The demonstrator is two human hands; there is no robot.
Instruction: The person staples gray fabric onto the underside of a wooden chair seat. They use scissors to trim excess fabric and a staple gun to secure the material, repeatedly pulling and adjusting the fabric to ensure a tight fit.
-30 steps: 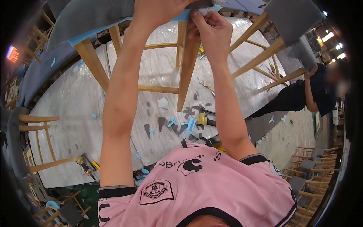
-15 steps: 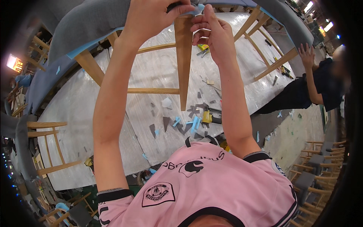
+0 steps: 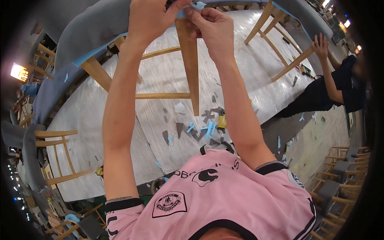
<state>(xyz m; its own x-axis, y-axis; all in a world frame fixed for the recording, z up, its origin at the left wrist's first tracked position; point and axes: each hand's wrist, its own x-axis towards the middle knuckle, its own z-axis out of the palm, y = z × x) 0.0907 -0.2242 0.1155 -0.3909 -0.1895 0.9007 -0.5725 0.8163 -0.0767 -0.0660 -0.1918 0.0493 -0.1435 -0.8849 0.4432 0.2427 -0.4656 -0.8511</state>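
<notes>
The person wears a pink short-sleeved shirt (image 3: 224, 200) with black bands at the cuffs and a black collar edge. On the chest, at the left, sits a shield-shaped black outline badge (image 3: 171, 203); a dark round emblem (image 3: 208, 176) and dark lettering lie farther up. Both forearms are bare, and the left hand (image 3: 154, 20) and right hand (image 3: 214, 28) wear no gloves.

A single head-worn fisheye view is looking steeply down the wearer's chest and raised forearms, sitting very close to them. It is facing forward over the plastic-covered worktop (image 3: 100, 120), whose straight edges are bending toward the dark rim.
</notes>
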